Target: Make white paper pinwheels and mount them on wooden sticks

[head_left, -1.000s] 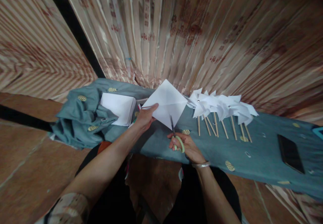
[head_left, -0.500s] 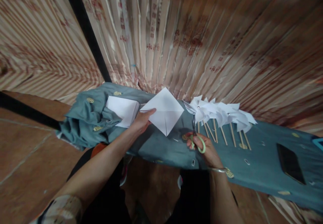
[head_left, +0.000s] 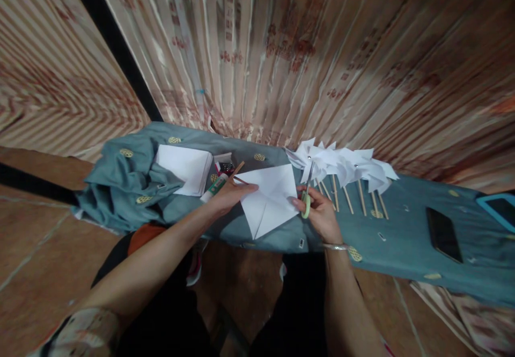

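My left hand is closed on the left side of a white paper square, thumb on top. A dark line runs inward from the paper's lower corner; whether it is a cut or a crease I cannot tell. My right hand holds scissors with light green handles, blades pointing up and away. Its thumb is at the paper's right edge. By my left hand lie a thin wooden stick, a green and white tube and a small open box of dark bits.
A stack of white paper lies left on the cloth-covered bench. White paper pinwheels on sticks lie right of the scissors. Farther right are a black phone and a blue-edged object. A patterned curtain hangs behind.
The paper has turned and shifted lower, uncovering the small box, stick and tube. My right hand has brought the scissors up beside the paper's right edge. The whole view has shifted slightly.
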Tool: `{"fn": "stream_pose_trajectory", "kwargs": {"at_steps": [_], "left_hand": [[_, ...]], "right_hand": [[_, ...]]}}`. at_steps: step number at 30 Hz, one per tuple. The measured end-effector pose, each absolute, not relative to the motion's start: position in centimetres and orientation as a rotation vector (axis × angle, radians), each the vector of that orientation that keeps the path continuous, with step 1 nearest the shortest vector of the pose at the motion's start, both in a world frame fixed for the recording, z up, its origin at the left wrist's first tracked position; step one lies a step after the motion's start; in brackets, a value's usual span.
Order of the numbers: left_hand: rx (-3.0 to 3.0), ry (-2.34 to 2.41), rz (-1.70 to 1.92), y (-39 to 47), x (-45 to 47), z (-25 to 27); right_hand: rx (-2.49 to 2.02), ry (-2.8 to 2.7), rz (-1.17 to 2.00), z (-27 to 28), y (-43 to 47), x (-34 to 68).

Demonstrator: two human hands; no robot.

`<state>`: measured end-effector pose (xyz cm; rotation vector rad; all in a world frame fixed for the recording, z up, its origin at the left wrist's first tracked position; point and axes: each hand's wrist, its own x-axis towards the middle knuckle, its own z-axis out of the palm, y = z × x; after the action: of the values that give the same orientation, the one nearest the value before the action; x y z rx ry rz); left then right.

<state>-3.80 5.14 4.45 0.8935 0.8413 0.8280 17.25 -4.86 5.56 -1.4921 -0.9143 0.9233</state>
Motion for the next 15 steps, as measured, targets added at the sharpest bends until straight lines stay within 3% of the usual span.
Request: {"fn": "stream_pose_trajectory", "kwargs": {"at_steps": [9,15], "left_hand": [[0.909,0.805,0.764,5.3,-3.8,4.9],[0.751,0.617,0.724,5.6,-3.6,4.8]], "right_hand": [[-1.474,-0.816,1.074,5.5,-5.0,16.8],[-1.443,-0.708,0.823,4.4,-4.0,16.5]]}}
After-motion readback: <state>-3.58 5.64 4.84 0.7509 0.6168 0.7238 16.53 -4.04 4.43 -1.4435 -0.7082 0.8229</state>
